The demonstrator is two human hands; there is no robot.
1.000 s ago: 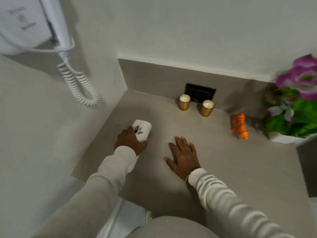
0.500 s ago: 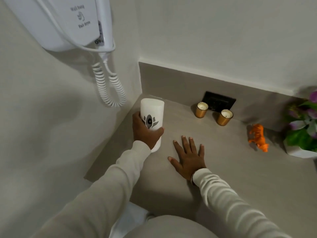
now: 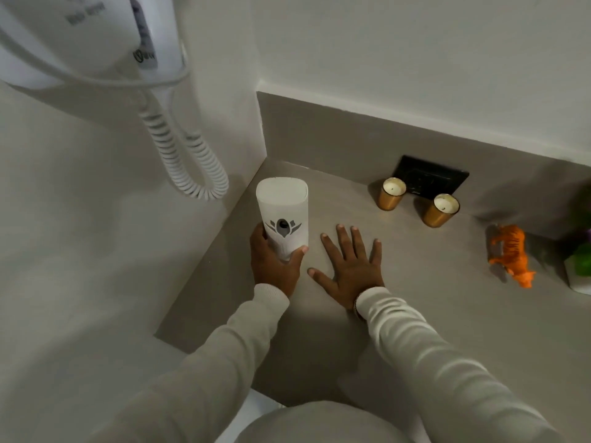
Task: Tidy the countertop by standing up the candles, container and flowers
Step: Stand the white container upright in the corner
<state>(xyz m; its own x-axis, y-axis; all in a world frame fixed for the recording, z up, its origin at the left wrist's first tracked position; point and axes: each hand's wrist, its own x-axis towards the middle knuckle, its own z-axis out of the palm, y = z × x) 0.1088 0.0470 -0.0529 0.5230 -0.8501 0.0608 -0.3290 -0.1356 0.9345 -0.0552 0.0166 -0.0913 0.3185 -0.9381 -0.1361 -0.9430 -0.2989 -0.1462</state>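
A tall white container (image 3: 283, 212) with a grey emblem stands upright near the countertop's back left corner. My left hand (image 3: 275, 263) wraps around its lower part. My right hand (image 3: 348, 266) lies flat on the grey countertop (image 3: 415, 314) just right of it, fingers spread, holding nothing. Two gold candles (image 3: 390, 193) (image 3: 440, 210) stand upright by the back wall. At the far right edge only a sliver of the flowers' white pot (image 3: 579, 276) and green leaves shows.
A wall-mounted white hair dryer (image 3: 96, 36) with a coiled cord (image 3: 188, 155) hangs over the left wall. A black socket plate (image 3: 431, 177) sits behind the candles. An orange toy tiger (image 3: 511, 254) stands to the right. The countertop's left edge runs close to the container.
My left hand has raised the white container from lying on its side to standing upright. My right hand stayed flat on the countertop. The view has swung left and the flowers slid mostly out of frame.
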